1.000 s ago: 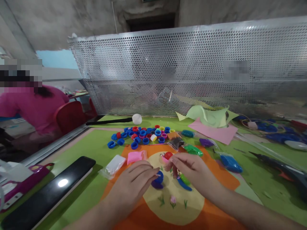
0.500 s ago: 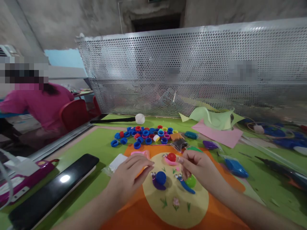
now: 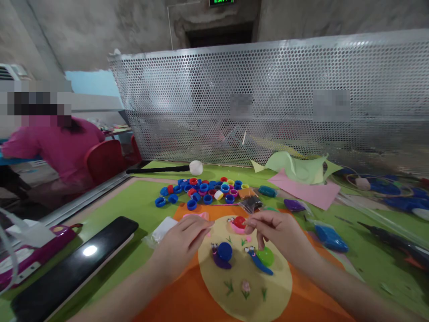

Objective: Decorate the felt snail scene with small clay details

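Note:
An orange felt mat (image 3: 187, 299) with a yellow circle (image 3: 278, 286) lies in front of me. On the circle sit three snail figures: one with a red shell (image 3: 239, 222), one with a blue shell (image 3: 224, 252), one with a green shell (image 3: 265, 256). My right hand (image 3: 276, 232) hovers over the red and green snails, thumb and forefinger pinched beside the red shell. My left hand (image 3: 182, 243) rests on the mat left of the blue snail, fingers curled and pointing right.
Several coloured bottle caps (image 3: 201, 190) lie behind the mat, with clay packets in pink (image 3: 196, 216), white (image 3: 162, 230), blue (image 3: 330, 237) and purple (image 3: 293, 204). Pink and green paper (image 3: 301, 176) lies back right. A black bar (image 3: 73, 264) lies left. A perforated metal screen (image 3: 268, 98) closes the back. A person in pink (image 3: 53, 147) sits at left.
My left hand has come off the blue snail and drawn back to the left. My right hand has risen from the green snail to the red one.

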`<action>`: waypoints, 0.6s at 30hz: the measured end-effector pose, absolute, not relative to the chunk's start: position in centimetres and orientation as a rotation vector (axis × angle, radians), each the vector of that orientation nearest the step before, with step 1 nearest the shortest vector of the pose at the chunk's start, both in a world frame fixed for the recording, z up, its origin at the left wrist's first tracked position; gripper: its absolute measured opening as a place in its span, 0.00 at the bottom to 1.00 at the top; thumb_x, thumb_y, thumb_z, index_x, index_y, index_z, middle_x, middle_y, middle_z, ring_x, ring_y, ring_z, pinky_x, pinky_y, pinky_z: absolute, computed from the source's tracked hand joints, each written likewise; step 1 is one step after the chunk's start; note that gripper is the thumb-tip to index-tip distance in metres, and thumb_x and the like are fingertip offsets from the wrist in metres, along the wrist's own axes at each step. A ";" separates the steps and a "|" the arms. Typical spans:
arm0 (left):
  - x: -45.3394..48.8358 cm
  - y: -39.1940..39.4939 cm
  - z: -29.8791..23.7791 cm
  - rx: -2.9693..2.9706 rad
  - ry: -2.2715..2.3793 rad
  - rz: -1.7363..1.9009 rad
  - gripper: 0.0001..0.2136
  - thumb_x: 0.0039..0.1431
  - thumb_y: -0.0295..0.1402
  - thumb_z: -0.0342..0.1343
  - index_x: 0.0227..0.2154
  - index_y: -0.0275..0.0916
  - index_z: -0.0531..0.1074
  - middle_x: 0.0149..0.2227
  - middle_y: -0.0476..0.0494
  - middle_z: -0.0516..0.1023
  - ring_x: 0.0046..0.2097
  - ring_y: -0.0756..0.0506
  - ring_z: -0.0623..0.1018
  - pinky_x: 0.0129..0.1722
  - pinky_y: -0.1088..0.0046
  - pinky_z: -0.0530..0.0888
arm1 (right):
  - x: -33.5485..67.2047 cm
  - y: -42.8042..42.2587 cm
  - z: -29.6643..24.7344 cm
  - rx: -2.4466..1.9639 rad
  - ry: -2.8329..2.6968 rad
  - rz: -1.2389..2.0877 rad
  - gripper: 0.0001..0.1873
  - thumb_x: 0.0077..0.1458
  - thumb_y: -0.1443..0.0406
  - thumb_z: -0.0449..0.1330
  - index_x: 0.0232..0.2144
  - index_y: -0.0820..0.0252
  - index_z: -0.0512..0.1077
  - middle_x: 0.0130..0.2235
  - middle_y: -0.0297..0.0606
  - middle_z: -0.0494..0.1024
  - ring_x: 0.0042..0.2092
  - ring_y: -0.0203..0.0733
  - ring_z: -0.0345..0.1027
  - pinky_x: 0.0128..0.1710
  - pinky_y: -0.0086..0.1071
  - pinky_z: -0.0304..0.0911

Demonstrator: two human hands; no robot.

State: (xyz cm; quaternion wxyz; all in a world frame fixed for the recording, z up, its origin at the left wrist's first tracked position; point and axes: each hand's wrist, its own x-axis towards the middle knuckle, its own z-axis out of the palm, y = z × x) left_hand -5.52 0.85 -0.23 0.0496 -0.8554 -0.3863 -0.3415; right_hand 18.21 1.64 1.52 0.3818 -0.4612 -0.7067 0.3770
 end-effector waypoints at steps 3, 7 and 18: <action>-5.9 1.4 -0.6 -2.624 -1.148 -1.002 0.13 0.64 0.30 0.40 0.41 0.41 0.70 0.40 0.46 0.76 0.41 0.49 0.75 0.41 0.73 0.73 | 18.8 2.2 0.9 -1.223 -1.860 0.850 0.15 0.55 0.59 0.48 0.23 0.59 0.67 0.23 0.31 0.72 0.18 0.32 0.64 0.21 0.25 0.58; -6.2 1.8 -0.8 -2.647 -1.162 -0.956 0.13 0.64 0.30 0.41 0.38 0.42 0.71 0.38 0.48 0.76 0.40 0.50 0.75 0.40 0.76 0.74 | 19.9 3.4 -0.3 -1.324 -1.967 0.597 0.20 0.56 0.58 0.48 0.16 0.58 0.59 0.14 0.29 0.62 0.17 0.34 0.59 0.21 0.26 0.52; -6.4 2.4 -1.2 -2.668 -1.183 -0.871 0.12 0.64 0.32 0.41 0.37 0.41 0.71 0.36 0.49 0.76 0.39 0.49 0.75 0.39 0.75 0.73 | 21.8 5.6 -3.2 -1.258 -2.204 0.131 0.11 0.56 0.62 0.47 0.30 0.57 0.68 0.35 0.38 0.74 0.32 0.41 0.68 0.28 0.30 0.60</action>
